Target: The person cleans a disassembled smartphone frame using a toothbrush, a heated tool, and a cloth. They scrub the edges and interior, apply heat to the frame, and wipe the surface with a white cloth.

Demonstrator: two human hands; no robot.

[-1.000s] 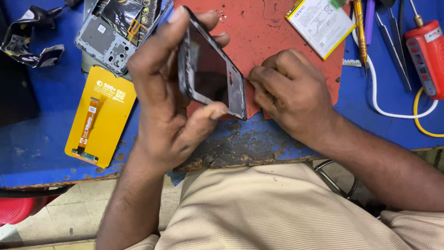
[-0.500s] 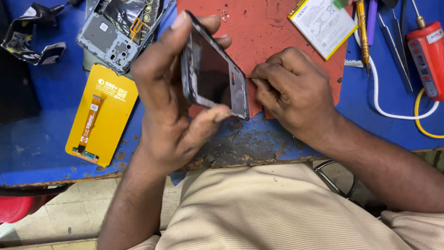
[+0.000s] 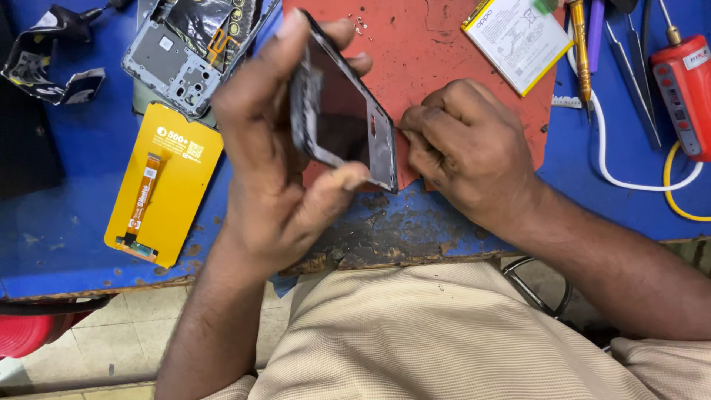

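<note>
the grip of the left hand is closed on a phone frame, thumb pressing the near lower corner and the fingers wrapped over the far top edge, so the dark glossy panel stands tilted on edge above the table. the grip of the right hand is curled tight just to the right of the frame, fingertips pinched at its long side edge; whether they hold a small tool or only a nail i cannot tell. the frame is thin, flat and rectangular, with a slick black face and a pale metal rim, and it looks hard yet easy to flex. the likely trouble from here, as i judge it, is that prying at the edge while the left grip squeezes the corners could crack the glass or bend the rim, and the smooth face could slip out from under the thumb. under the right grip lies a worn red mat, rough and scuffed, with tiny loose screws beyond the left grip that a brushing wrist could scatter. to the left of the left grip sits a yellow card carrying an orange flex ribbon, and beyond it a grey phone housing with exposed parts. well right of the right grip are a flat white battery, a white cable and a red tool. the table's blue top is chipped and dirty near the body.
</note>
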